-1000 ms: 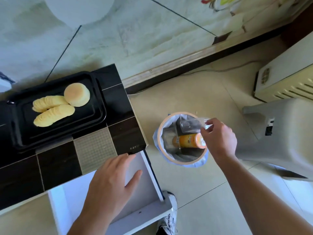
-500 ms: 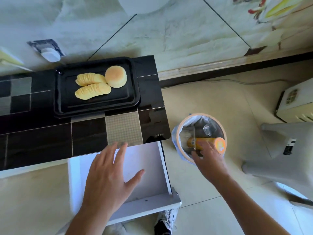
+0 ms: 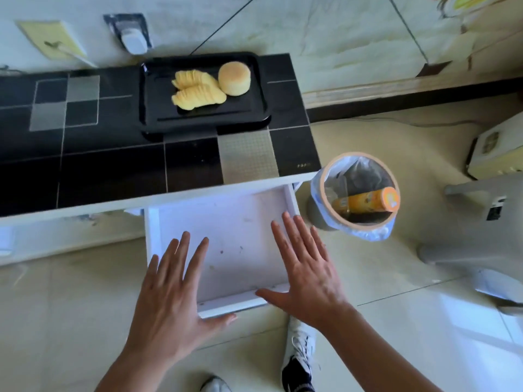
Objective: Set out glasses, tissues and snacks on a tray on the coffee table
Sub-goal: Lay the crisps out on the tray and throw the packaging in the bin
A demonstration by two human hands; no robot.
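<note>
Both hands hover flat with fingers spread, holding nothing: the left hand (image 3: 172,281) over the near left corner of the open drawer (image 3: 226,236), the right hand (image 3: 305,267) over its near right corner. Beyond them, the tray (image 3: 260,106) lies lengthwise along the coffee table's (image 3: 113,171) far edge, near its right end, carrying snacks (image 3: 198,91). Neither hand looks clearly nearer.

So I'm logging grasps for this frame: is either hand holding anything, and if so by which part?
Nothing is held. The left hand and right hand are both flat with fingers spread, over the open drawer.
</note>
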